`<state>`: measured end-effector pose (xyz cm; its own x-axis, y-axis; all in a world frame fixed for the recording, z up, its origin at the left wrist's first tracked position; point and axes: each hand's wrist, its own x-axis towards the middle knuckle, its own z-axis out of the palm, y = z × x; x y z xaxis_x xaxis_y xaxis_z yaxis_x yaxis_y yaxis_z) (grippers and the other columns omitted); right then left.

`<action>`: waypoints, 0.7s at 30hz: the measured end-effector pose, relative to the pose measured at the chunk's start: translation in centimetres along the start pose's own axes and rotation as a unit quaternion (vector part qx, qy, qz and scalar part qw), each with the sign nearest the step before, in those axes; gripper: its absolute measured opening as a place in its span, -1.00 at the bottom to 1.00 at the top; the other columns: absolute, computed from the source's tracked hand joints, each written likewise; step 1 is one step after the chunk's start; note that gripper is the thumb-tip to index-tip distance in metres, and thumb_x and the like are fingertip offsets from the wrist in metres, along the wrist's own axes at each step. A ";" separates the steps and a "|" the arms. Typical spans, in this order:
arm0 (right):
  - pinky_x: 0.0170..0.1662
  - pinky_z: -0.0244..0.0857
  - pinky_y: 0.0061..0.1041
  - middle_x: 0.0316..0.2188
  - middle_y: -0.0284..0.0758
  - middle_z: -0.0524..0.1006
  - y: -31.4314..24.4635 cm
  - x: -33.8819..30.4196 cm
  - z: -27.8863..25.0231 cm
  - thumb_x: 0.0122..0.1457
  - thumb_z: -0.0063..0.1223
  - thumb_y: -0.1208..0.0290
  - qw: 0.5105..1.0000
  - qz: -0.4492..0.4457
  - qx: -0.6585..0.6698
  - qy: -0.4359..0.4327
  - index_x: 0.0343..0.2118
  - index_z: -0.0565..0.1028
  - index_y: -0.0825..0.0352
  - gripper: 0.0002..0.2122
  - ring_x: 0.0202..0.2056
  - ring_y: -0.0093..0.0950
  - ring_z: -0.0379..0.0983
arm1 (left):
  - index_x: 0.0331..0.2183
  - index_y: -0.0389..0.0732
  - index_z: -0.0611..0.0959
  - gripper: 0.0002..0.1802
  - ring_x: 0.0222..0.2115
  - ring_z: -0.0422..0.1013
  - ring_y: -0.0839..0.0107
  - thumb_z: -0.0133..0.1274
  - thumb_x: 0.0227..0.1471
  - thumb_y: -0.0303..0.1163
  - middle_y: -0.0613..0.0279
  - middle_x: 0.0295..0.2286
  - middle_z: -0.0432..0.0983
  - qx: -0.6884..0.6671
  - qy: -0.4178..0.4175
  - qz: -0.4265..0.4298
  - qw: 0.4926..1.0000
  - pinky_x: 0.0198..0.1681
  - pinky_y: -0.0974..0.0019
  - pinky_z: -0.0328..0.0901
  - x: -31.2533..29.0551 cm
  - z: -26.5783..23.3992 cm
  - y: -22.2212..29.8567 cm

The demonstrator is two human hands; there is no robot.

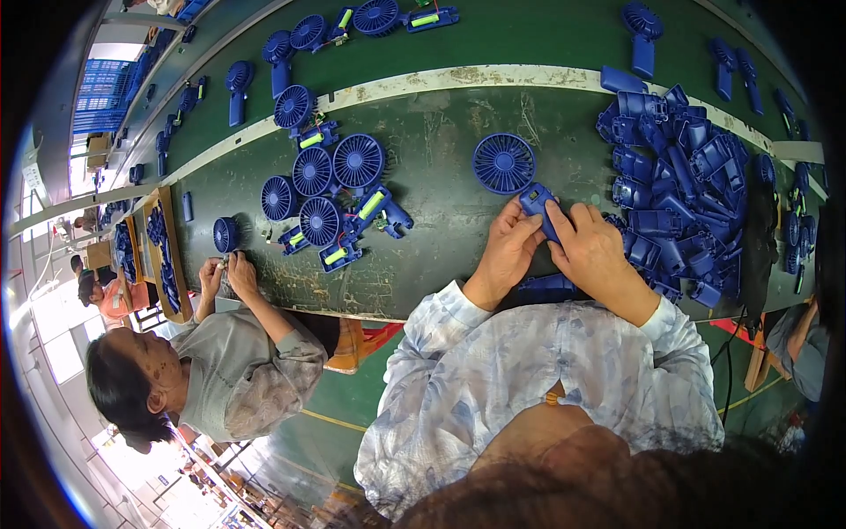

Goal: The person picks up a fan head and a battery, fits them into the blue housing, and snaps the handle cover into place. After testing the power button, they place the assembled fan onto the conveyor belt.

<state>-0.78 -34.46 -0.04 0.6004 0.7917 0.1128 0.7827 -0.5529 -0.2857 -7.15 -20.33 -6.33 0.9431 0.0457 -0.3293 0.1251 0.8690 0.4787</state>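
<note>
A blue handheld fan [504, 165] lies in front of me, its round grille toward the far side and its handle toward my body. My left hand [505, 253] pinches the handle's left side near the neck, thumb and fingertips closed on it. On the other side my right hand [601, 253] grips the handle, with the thumb and index finger pressed along the casing. The fingers cover much of the handle, so I cannot tell how its casing parts fit. Close by on the right is a heap of blue handle shells [674, 181].
To the left sit several fan heads [358, 160] with exposed boards and green batteries [374, 204]. A co-worker [238, 370] at the left handles a small fan [226, 234]. A pale divider strip [476, 78] crosses the green table; finished-looking fans [642, 40] lie beyond. Black cloth [760, 247] hangs at right.
</note>
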 end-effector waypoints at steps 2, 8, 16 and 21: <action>-0.40 0.36 -0.39 -0.41 -0.22 0.37 -0.1 0.0 -0.1 -0.19 0.25 0.41 1.000 -0.001 -0.003 -0.001 -0.01 0.43 0.38 -0.43 -0.37 -0.27 0.39 | 0.00 -0.23 0.41 -0.67 -0.13 0.40 0.46 -0.08 0.18 -0.50 0.24 -0.13 0.44 0.017 0.016 0.007 1.000 -0.02 0.30 0.34 0.1 0.2 -0.4; -0.41 0.36 -0.39 -0.42 -0.21 0.37 -0.2 -0.1 0.0 -0.20 0.25 0.42 1.000 -0.005 -0.002 -0.006 -0.03 0.44 0.40 -0.45 -0.38 -0.27 0.39 | -0.09 -0.20 0.49 -0.76 -0.29 0.43 0.62 -0.03 0.19 -0.40 0.38 -0.27 0.49 0.123 0.093 -0.006 0.988 -0.24 0.48 0.40 0.0 0.6 -0.1; -0.48 0.36 -0.47 -0.44 -0.25 0.37 -0.3 -0.1 0.3 -0.18 0.21 0.38 0.999 -0.026 -0.034 0.001 -0.07 0.47 0.42 -0.49 -0.39 -0.33 0.39 | -0.14 -0.18 0.53 -0.79 -0.32 0.44 0.62 -0.01 0.19 -0.35 0.37 -0.27 0.51 0.122 0.099 0.001 0.988 -0.33 0.49 0.43 0.1 -0.1 -0.8; -0.43 0.37 -0.41 -0.44 -0.26 0.38 0.1 0.5 -0.7 -0.17 0.27 0.33 0.999 -0.032 0.020 0.005 -0.08 0.47 0.36 -0.49 -0.38 -0.30 0.43 | -0.08 -0.21 0.49 -0.75 -0.24 0.47 0.49 -0.05 0.21 -0.38 0.28 -0.23 0.51 0.092 0.071 0.009 0.993 -0.19 0.35 0.44 0.2 -0.1 -0.3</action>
<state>-0.27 -34.32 0.68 0.5508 0.8227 0.1409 0.8128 -0.4902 -0.3147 -7.09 -20.54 -6.65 0.8942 0.1409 -0.4249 0.1755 0.7629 0.6223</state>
